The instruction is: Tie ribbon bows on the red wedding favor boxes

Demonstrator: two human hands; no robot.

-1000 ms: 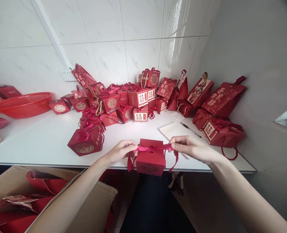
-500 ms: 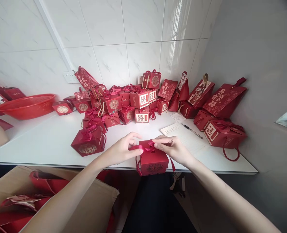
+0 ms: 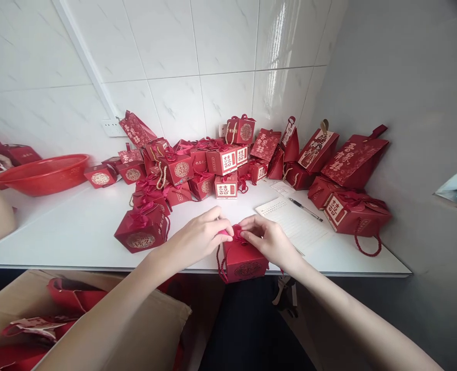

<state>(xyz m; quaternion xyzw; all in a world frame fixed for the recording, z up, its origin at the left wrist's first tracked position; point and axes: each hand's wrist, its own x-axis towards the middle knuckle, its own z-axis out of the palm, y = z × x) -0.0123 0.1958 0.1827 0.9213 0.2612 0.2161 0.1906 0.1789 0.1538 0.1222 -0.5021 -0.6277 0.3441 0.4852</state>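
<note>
With our left hand (image 3: 208, 233) we pinch one part of the red ribbon (image 3: 237, 233), and with our right hand (image 3: 269, 238) we pinch another part close by, fingertips nearly meeting. The small red box (image 3: 246, 256) sits directly under our grip, at the near edge of the white table (image 3: 77, 226), with the ribbon across its top. Left of our grip we have a box with a bow (image 3: 141, 229); to the right, just past our right hand, lie a notebook (image 3: 286, 214) and a pen (image 3: 306, 209). Beyond our grip we see a pile of gift boxes (image 3: 180, 169).
</note>
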